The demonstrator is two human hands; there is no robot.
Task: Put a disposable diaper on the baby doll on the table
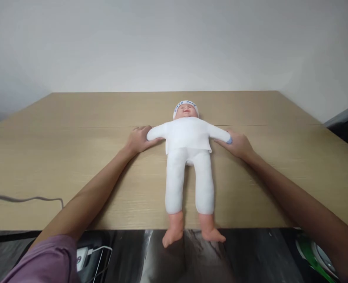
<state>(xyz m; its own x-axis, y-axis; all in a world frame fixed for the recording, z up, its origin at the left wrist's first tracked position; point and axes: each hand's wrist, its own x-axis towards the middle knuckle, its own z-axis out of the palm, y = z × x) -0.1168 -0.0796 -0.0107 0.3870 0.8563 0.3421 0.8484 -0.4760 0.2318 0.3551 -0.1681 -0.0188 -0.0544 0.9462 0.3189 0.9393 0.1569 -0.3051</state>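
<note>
A baby doll point(187, 133) in a white long-sleeved top, white trousers and a white cap with blue lettering lies on its back, head away from me. Its arms are spread out sideways, and its bare feet stick out past the table's near edge. My left hand point(139, 139) is closed round the end of the sleeve on the left, thumb along its lower side. On the other side my right hand point(238, 143) grips the opposite sleeve end, where a blue cuff shows. The fingertips of both hands are partly hidden behind the sleeves.
The doll rests on a light wooden table point(74, 157) with a pale wall point(174, 47) behind it. A grey cable point(23, 199) runs in from the left. Below the near edge are a white plugged-in device point(82, 258) and a green round object point(308, 249).
</note>
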